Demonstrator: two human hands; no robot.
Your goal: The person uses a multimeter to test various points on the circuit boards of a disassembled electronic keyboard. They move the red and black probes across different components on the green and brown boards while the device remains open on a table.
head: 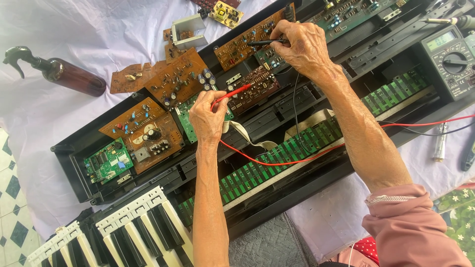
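Home repair spot: multimeter, loose circuit boards, tiled floor.

Multimeter cut off at right edge; keys cut off at bottom.

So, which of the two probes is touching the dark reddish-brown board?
The red probe in the left hand: its tip rests on that board. The black probe, in the right hand, lies further up.

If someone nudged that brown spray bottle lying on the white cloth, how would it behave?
The brown spray bottle lies on its side with a round body, so it would probably roll a little. Its trigger head would likely catch on the white cloth and stop it. It looks smooth, perhaps slippery.
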